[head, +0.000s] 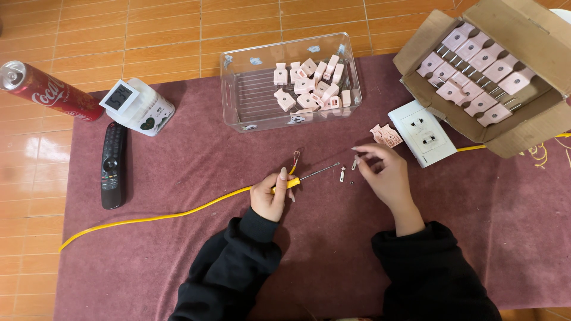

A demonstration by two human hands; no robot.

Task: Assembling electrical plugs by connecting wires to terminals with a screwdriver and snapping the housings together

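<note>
Left hand (270, 196) grips yellow cable (178, 212); right hand (385, 172) pinches metal prong (355, 162).

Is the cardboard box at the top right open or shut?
Open. The cardboard box has its flaps folded outward, and rows of pink plugs show inside.

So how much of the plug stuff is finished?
Done: some pink plugs lie in the clear bin. In hand: left hand holds yellow cable and screwdriver; right hand picks a metal prong. Left: opened shell, full cardboard box.
</note>
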